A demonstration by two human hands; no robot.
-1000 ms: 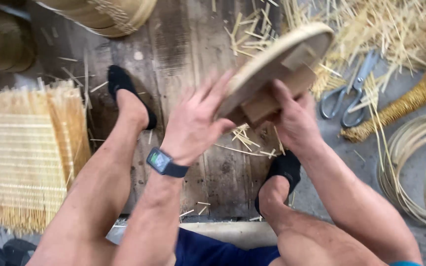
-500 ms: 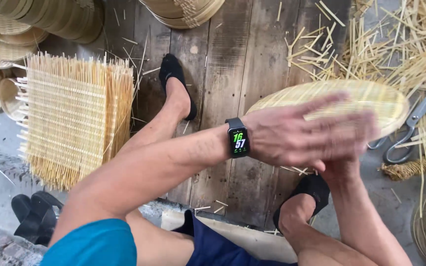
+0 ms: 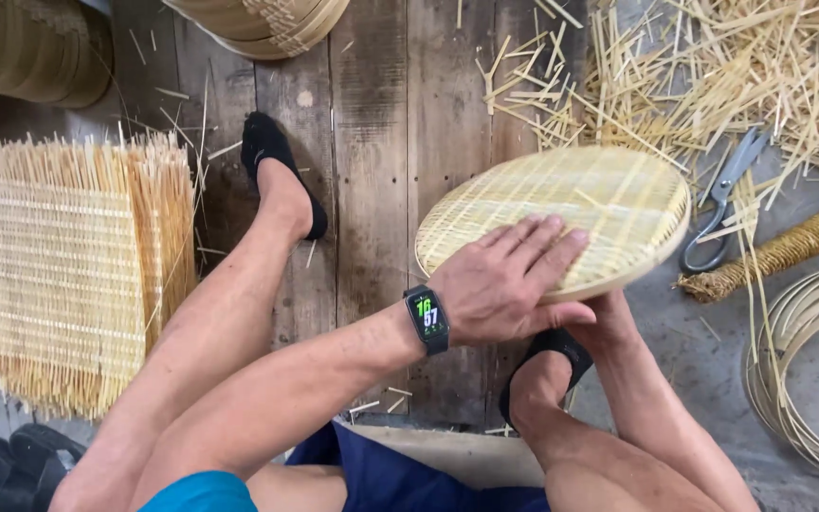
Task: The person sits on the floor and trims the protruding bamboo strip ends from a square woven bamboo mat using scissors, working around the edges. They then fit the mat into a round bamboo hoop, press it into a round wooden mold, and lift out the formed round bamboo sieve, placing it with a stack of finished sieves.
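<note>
Tray: a round, flat woven bamboo tray (image 3: 571,204), pale yellow with a smooth rim, is held tilted above the dark wooden plank floor (image 3: 372,171), in front of the person's knees.
Left hand: the left hand (image 3: 504,280), with a black smartwatch (image 3: 426,318) on its wrist, lies flat on the near part of the tray's woven face, fingers spread and stretched out; its grip is released, pressing rather than clasping.
Right hand: the right hand (image 3: 604,318) is under the near rim of the tray, mostly hidden by it; it touches the tray from below, but how far its grip is clenched cannot be told.
Feet: two feet in black slip-on shoes rest on the planks, one (image 3: 282,166) to the left of the tray, one (image 3: 542,365) beneath it.
Left side: a square woven bamboo mat (image 3: 59,265) with loose strip ends lies on the floor.
Right side: metal scissors (image 3: 722,199) lie just beside the tray among scattered bamboo offcuts (image 3: 713,85); coiled bamboo hoops (image 3: 808,370) lie near the edge.
</note>
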